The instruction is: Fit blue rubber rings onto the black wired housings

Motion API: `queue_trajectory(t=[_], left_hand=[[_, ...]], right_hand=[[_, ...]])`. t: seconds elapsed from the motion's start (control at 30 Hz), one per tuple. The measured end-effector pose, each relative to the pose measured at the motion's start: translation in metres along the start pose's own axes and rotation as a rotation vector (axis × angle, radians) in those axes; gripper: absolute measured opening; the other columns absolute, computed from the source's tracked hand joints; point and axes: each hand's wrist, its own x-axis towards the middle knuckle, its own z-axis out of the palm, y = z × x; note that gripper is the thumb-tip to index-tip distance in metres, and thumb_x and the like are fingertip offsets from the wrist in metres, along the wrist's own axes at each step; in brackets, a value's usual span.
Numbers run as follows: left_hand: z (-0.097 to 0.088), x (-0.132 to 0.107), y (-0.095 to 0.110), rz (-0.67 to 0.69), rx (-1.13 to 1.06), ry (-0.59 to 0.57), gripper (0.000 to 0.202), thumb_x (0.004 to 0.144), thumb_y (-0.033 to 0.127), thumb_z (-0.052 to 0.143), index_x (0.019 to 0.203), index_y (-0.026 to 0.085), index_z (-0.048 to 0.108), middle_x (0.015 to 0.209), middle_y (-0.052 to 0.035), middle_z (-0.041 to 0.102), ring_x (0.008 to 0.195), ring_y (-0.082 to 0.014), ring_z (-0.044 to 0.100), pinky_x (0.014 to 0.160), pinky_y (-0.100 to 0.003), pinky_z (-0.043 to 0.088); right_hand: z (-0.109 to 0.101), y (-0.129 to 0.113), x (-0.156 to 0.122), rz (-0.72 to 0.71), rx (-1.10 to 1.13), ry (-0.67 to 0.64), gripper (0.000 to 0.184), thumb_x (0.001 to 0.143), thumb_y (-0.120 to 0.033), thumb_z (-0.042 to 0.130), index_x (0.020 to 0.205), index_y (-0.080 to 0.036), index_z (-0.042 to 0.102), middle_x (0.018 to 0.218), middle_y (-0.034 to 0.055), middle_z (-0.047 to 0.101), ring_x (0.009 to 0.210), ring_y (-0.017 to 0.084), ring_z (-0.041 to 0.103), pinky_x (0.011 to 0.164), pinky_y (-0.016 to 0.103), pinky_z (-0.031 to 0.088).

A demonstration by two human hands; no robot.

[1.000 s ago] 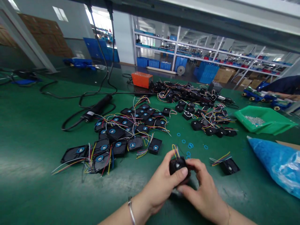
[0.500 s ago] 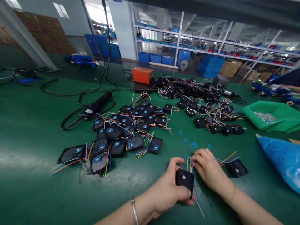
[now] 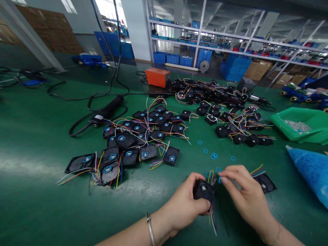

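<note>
My left hand is wrapped round a small black plastic housing, thumb on its front face, which shows a pale round centre. Coloured wires loop out at the housing's top right and hang below it. Just to the right, my right hand pinches a blue ring between thumb and forefinger. Several loose blue rings lie on the green table beyond both hands. Behind my right hand rests another black housing with wires, partly hidden.
Several black housings with blue rings lie in a group to the left. More wired housings are heaped further back. On the right are a green bin and a blue bag. A corded black tool and an orange box sit behind.
My right hand has left the wires, moved slightly right and now pinches a blue ring. The housing in my left hand has tilted a little. The view has shifted slightly.
</note>
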Motion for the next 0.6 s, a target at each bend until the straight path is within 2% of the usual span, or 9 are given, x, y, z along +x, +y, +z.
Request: queue_trajectory(t=[0.1,0.23,0.43,0.6], left_hand=[[0.003,0.0,-0.005,0.03,0.037,-0.02,0.043,0.06,0.01,0.056,0.099,0.019,0.039,0.084,0.0016,0.048,0.072,-0.0136,0.052,0.06,-0.024,0.041],[0.005,-0.002,-0.002,0.094,0.132,-0.049,0.042,0.063,0.013,0.055,0.102,0.018,0.04,0.089,0.0002,0.049,0.079,-0.0155,0.05,0.065,-0.025,0.041],[-0.001,-0.005,0.006,0.189,0.338,-0.072,0.038,0.072,0.022,0.055,0.108,0.018,0.042,0.094,-0.0025,0.053,0.086,-0.0187,0.05,0.074,-0.029,0.041],[-0.004,-0.007,0.011,0.227,0.458,-0.081,0.038,0.078,0.027,0.053,0.113,0.018,0.042,0.1,-0.0044,0.054,0.091,-0.0203,0.05,0.081,-0.031,0.041]], right_hand=[[0.007,-0.018,-0.008,-0.065,0.099,-0.119,0.016,0.087,-0.016,0.051,0.098,-0.025,0.059,0.09,0.0035,0.057,0.086,0.019,0.05,0.072,0.032,0.045],[0.016,-0.024,-0.011,-0.051,0.139,-0.134,0.018,0.086,-0.015,0.052,0.098,-0.025,0.059,0.091,0.0036,0.057,0.087,0.019,0.051,0.073,0.033,0.045],[0.019,-0.018,-0.013,0.122,0.292,-0.112,0.016,0.085,-0.021,0.055,0.099,-0.027,0.058,0.099,0.0027,0.056,0.095,0.018,0.052,0.081,0.031,0.044],[0.021,-0.015,-0.013,0.223,0.455,-0.161,0.015,0.084,-0.029,0.057,0.097,-0.024,0.06,0.095,0.0041,0.057,0.092,0.019,0.054,0.078,0.03,0.046]])
